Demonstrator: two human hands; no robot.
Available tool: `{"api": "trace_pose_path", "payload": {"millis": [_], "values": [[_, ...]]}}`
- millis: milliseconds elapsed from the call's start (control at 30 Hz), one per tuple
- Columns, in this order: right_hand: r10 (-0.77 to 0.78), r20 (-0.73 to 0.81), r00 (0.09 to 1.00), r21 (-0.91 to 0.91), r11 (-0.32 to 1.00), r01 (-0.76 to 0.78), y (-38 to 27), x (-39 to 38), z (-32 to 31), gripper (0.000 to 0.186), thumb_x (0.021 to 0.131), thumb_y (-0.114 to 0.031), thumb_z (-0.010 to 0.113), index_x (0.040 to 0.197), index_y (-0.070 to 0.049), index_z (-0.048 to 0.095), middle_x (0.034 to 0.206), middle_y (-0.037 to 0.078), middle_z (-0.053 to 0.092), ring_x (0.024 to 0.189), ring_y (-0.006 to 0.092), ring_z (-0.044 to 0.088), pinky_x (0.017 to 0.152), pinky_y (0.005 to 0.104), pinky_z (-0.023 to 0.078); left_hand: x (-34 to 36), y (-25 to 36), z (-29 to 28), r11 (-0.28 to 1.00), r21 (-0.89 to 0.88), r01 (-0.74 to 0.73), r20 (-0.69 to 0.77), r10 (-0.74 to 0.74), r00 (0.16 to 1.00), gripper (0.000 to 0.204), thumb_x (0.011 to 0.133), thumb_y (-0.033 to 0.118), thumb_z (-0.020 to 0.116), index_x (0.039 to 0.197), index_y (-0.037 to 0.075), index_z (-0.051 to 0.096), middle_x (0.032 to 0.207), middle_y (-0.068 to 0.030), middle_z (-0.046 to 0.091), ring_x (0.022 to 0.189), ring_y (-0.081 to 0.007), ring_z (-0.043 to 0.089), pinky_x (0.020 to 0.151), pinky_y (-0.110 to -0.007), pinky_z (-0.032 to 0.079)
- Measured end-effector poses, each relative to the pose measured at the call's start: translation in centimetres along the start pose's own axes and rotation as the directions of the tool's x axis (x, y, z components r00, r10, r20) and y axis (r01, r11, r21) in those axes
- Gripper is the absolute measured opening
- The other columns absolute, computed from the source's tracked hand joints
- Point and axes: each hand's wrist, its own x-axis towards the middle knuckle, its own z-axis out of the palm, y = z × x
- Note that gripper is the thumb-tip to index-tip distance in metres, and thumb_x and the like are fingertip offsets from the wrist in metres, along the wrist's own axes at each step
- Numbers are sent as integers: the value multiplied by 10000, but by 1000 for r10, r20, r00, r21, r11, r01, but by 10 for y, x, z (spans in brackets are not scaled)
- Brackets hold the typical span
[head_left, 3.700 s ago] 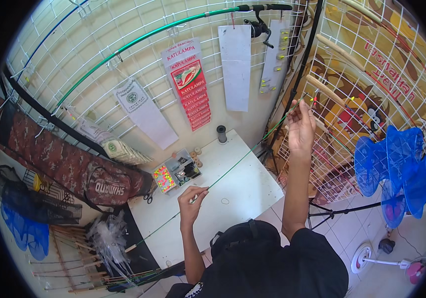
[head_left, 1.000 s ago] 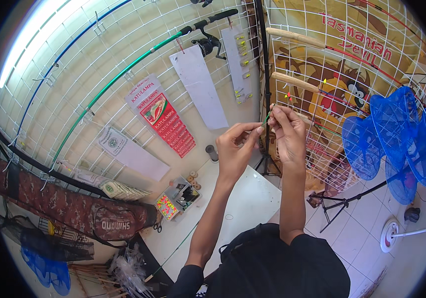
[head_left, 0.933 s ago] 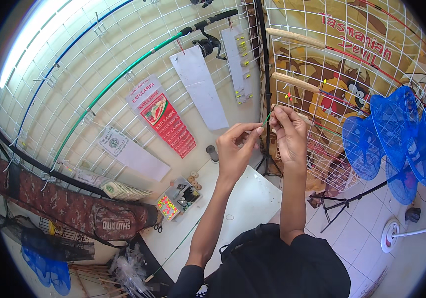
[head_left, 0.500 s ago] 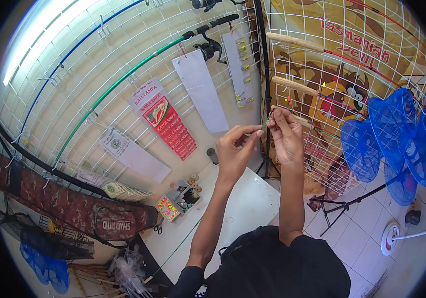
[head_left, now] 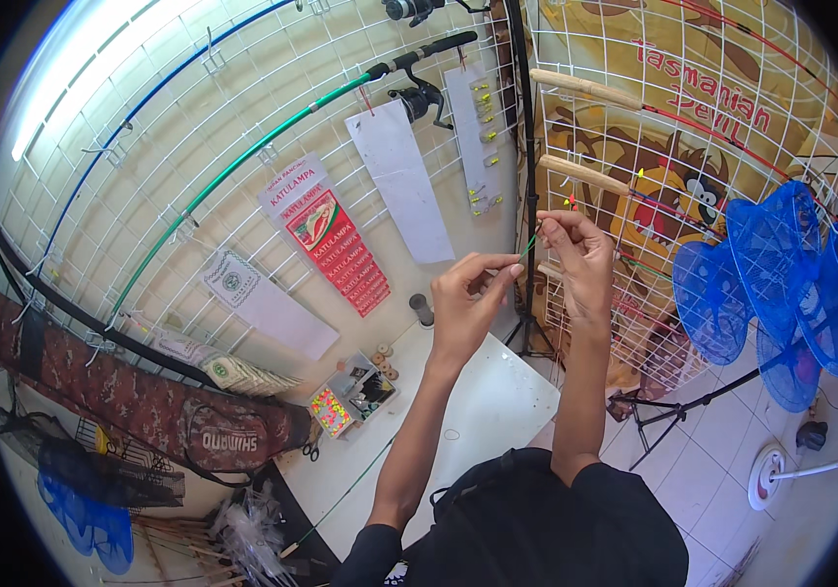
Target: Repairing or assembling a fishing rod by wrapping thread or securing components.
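Note:
Both my hands are raised above the white table (head_left: 497, 391), fingertips pinched on a thin green rod (head_left: 529, 245) that looks like a fishing rod's tip. My left hand (head_left: 471, 293) grips its lower end between thumb and forefinger. Slightly higher and to the right, my right hand (head_left: 580, 264) pinches the upper end. A short green stretch shows between them. Another green length with a pale handle (head_left: 289, 550) runs up the table and disappears behind my left forearm; whether it is the same rod, I cannot tell.
A compartment box (head_left: 358, 389) of bright beads and small parts sits on the table beside spools (head_left: 383, 360) and scissors (head_left: 311, 450). Wall grids carry fishing rods (head_left: 272, 137) and packets. Blue nets (head_left: 781, 284) hang at right; a camouflage rod bag (head_left: 145, 391) lies left.
The fingertips have drawn slightly apart, so more of the green rod shows between them. My right hand has shifted a little to the right. The whole view has moved slightly.

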Motion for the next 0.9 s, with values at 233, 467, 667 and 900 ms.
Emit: {"api": "trace_pose_path", "payload": {"millis": [233, 467, 667, 900], "values": [[-114, 16, 993, -308, 944, 113, -10, -3, 0, 84, 891, -78, 642, 947, -15, 639, 813, 25, 650, 765, 68, 589, 709, 226, 457, -3, -3, 3, 999, -33, -3, 8, 3, 1000, 147, 849, 87, 701, 981, 24, 720, 813, -49, 653, 579, -61, 567, 519, -212, 437], [-314, -41, 949, -548, 801, 241, -5, -3, 8, 68, 854, -55, 639, 910, -19, 651, 787, 50, 644, 721, 124, 607, 693, 266, 475, -3, -14, 6, 996, -85, 39, -1, -39, 999, 171, 858, 97, 684, 1011, 24, 711, 829, -23, 634, 579, -28, 410, 515, -207, 346], [-352, -116, 929, -594, 774, 219, 2, 1, 7, 71, 861, -75, 650, 901, -18, 669, 824, 51, 658, 731, 121, 603, 699, 269, 478, -7, -19, 2, 995, 46, 85, 64, -88, 994, 174, 855, 100, 683, 1017, 38, 704, 838, -21, 637, 574, -33, 430, 521, -212, 361], [-310, -122, 943, -387, 890, 242, 4, -10, 5, 109, 917, -104, 621, 930, -1, 653, 889, 43, 671, 825, 103, 594, 798, 258, 454, -6, -32, 6, 995, 95, 41, 88, -50, 995, 226, 843, 94, 684, 1063, 44, 679, 821, -23, 594, 601, -67, 459, 553, -238, 405]]}}
